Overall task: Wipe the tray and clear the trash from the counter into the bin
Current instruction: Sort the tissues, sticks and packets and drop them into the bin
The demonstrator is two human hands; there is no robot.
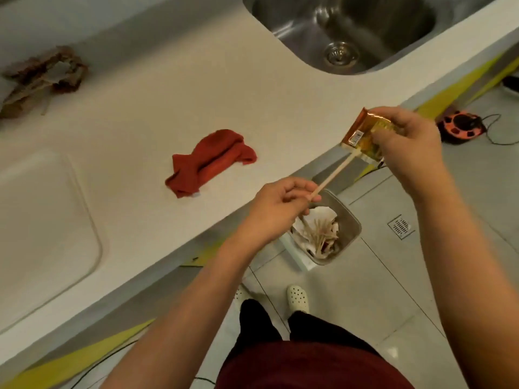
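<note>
- Holding a wrapper [362,136] in my right hand [407,147] out past the desk's near edge, above the bin [352,217] on the floor, so whatever falls should land in the bin and not back on the desk [140,108].
- My right fingers are curled over the wrapper's far end, pinching it with its mouth slanting down toward my left hand.
- My left hand [275,211] pinches a stick [334,175] near its lower end, thumb against fingertips; its upper end sits in the wrapper's mouth. I judge I'm separating the two before dropping both.
- The bin stands just beside the desk's near edge, directly under my left hand; it already holds white paper and a heap of sticks.
- The wrapper is glossy orange-brown foil with a small white barcode patch near one corner. The printing on it is too blurred to read, so I can't name a brand.
- The red cloth [209,164] lies bunched near the desk's near edge, within reach of my left hand, apparently parked until I need it.
- The tray [84,220], pale and almost the desk's colour, rests at the left end of the desk.
- A pile of brown trash [42,77] is still at the far left of the desk, so clearing isn't finished, I'd say.
- The sink [351,29] sits at the far right.
</note>
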